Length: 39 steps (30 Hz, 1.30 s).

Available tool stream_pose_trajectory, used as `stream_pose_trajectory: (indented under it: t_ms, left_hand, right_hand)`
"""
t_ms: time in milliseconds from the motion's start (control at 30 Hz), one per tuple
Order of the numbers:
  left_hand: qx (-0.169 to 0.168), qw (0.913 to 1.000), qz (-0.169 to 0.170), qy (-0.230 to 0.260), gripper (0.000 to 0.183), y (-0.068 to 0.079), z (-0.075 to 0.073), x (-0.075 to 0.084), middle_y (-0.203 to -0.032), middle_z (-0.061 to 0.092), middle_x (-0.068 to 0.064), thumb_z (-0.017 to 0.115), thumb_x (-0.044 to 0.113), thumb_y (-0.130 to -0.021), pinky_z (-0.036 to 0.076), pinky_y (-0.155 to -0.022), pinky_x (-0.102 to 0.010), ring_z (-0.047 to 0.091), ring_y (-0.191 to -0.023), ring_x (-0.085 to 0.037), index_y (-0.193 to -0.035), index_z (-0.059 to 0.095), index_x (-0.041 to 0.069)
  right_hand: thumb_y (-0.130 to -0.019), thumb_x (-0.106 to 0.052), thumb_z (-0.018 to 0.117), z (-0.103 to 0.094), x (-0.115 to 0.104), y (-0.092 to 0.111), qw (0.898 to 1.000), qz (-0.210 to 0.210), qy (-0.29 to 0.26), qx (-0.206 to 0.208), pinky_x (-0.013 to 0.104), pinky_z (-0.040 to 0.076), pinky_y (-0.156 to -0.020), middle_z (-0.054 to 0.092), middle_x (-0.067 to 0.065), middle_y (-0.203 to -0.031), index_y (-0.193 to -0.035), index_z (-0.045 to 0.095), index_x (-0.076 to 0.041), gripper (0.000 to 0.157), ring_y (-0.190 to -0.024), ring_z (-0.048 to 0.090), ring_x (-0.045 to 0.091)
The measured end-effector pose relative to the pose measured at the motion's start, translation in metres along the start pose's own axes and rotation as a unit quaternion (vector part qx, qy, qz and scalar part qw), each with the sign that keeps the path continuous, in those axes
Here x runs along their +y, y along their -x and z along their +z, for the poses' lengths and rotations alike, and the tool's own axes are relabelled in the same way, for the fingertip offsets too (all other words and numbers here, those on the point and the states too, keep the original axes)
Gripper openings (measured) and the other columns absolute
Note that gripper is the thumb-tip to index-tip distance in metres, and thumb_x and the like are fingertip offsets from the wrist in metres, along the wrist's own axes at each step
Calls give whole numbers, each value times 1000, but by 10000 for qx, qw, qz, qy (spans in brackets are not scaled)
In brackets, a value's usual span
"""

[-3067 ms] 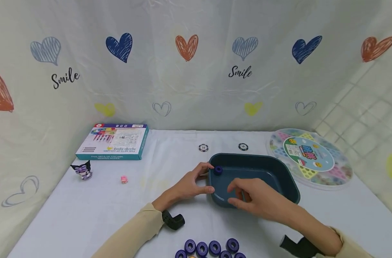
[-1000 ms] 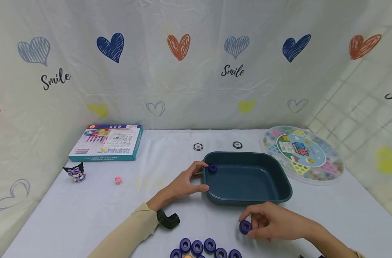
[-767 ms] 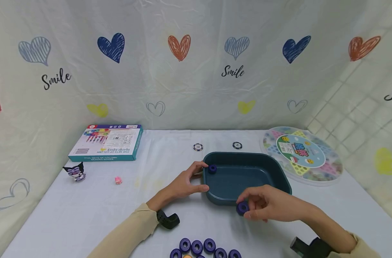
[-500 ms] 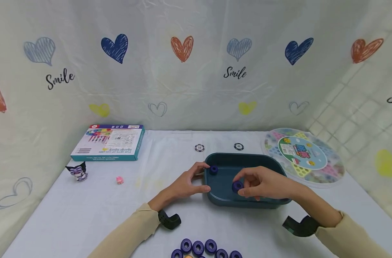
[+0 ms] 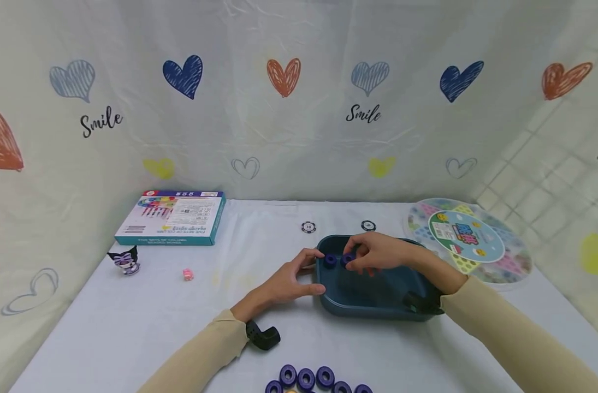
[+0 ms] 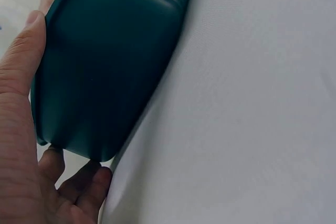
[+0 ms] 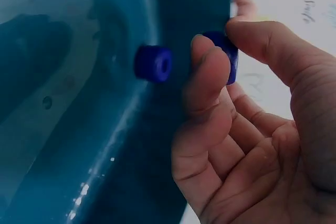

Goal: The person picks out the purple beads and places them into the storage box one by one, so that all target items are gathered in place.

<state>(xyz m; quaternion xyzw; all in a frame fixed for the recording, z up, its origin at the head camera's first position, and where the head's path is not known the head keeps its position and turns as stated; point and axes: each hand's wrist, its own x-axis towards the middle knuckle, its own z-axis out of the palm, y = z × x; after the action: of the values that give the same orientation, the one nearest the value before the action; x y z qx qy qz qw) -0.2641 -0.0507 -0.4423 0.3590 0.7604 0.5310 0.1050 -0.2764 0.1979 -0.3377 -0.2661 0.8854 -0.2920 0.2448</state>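
Observation:
A dark teal plastic basin (image 5: pixel 372 308) stands on the white table. My left hand (image 5: pixel 291 281) holds its left end, thumb and fingers set apart against the wall; in the left wrist view the fingertips (image 6: pixel 97 174) press the basin's end. Inside the basin my right hand (image 5: pixel 377 252) pinches a purple ring (image 5: pixel 348 260) between thumb and fingers. Beside it, near the left wall, another purple ring (image 5: pixel 330 261) lies in the basin. The right wrist view shows the held ring (image 7: pixel 233 61) partly hidden behind the fingertips.
Several more purple rings (image 5: pixel 306 379) lie at the table's front edge, with a bit of orange among them. Behind stand a flat box (image 5: pixel 171 218), two poker chips (image 5: pixel 308 227) and a round bead case (image 5: pixel 466 237). A small figurine (image 5: pixel 126 262) and a pink piece (image 5: pixel 188 274) are left.
My right hand came down to the front, picked up a purple ring, and carried it up and left into the basin beside the other ring. My left hand stays on the basin.

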Motion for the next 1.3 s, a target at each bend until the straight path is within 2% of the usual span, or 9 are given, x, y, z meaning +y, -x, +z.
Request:
stream_pose_trajectory:
  t_ms: [233, 400, 733, 1000, 1300]
  left_hand:
    - [13, 10000, -19, -32, 68, 0, 0, 0, -138, 39, 2, 63, 54, -76, 35, -98, -38, 43, -119, -14, -131, 33, 27]
    - [24, 10000, -7, -54, 69, 0, 1, -1, -138, 37, 7, 63, 54, -76, 35, -98, -39, 41, -120, -11, -132, 34, 25]
    - [93, 9999, 111, -79, 69, -1, 0, -2, -137, 38, 7, 64, 54, -75, 34, -98, -36, 42, -121, -12, -131, 35, 23]
    - [73, 9998, 24, -178, 71, -1, 0, 1, -139, 36, 7, 62, 59, -74, 34, -99, -38, 40, -121, -11, -130, 35, 25]
    - [74, 9998, 45, -168, 69, 0, -2, 0, -138, 37, 6, 63, 56, -75, 34, -99, -38, 41, -121, -11, -131, 35, 25]
  right_hand:
    - [-83, -24, 65, 6, 8, -24, 9963, 567, 240, -603, 31, 48, -51, 64, 3, -70, -104, 52, -8, 29, -56, 60, 20]
    - [-83, -21, 65, 13, 8, -30, 9919, 855, 106, -938, 31, 50, -54, 64, 5, -71, -102, 52, -9, 26, -59, 61, 20]
    - [-79, -11, 69, 16, 8, -36, 9945, 662, -523, -621, 32, 53, -64, 64, 8, -77, -93, 54, -1, 23, -69, 64, 21]
    - [-82, -16, 66, 19, 9, -40, 9958, 656, -342, -538, 32, 53, -62, 63, 6, -77, -84, 58, -2, 16, -68, 64, 21]
    - [-84, -11, 61, 19, 10, -41, 9966, 588, -227, -526, 32, 53, -62, 63, 7, -79, -85, 59, -2, 10, -68, 63, 21]
